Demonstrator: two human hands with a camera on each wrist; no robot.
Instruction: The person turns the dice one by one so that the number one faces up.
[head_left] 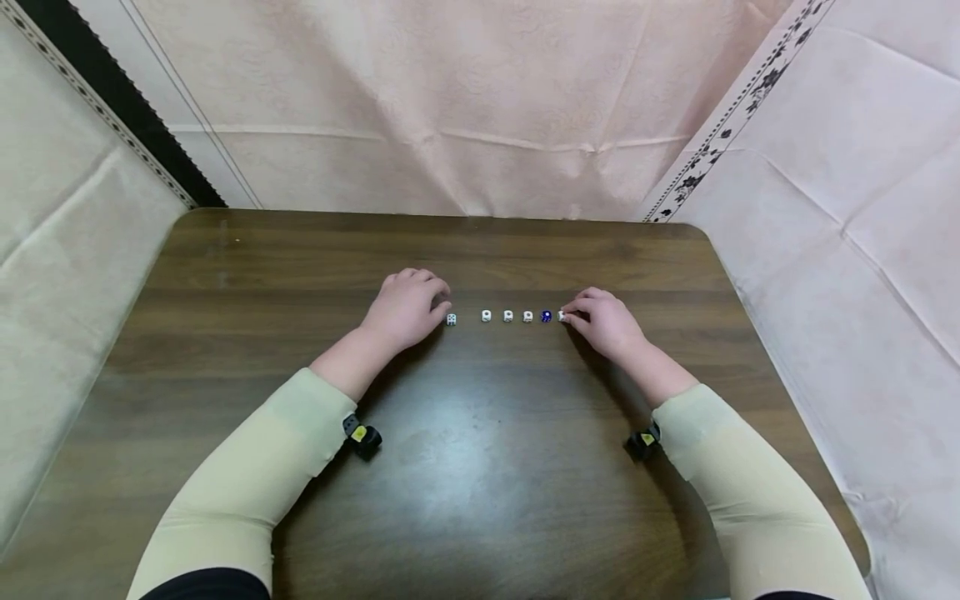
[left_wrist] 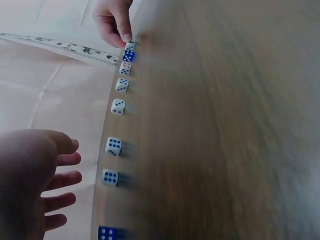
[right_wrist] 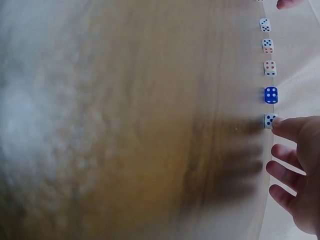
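Observation:
A row of small dice runs across the wooden table. My right hand (head_left: 606,323) is at the right end of the row, thumb and finger pinching a white die (right_wrist: 270,121). Beside that die sits a blue die (head_left: 546,317), then white dice (head_left: 507,317) spaced to the left. My left hand (head_left: 406,307) hovers at the row's left part with fingers spread and relaxed, holding nothing. Near its thumb is a white die (head_left: 451,319) showing six pips. The left wrist view shows another white six (left_wrist: 110,177) and a second blue die (left_wrist: 106,233), both hidden by the hand in the head view.
The brown wooden table (head_left: 450,467) has rounded far corners. Pale cloth (head_left: 480,100) hangs behind it, and white cloth (head_left: 885,208) with a floral border lines the right side. A black camera (head_left: 363,437) is strapped to the left wrist.

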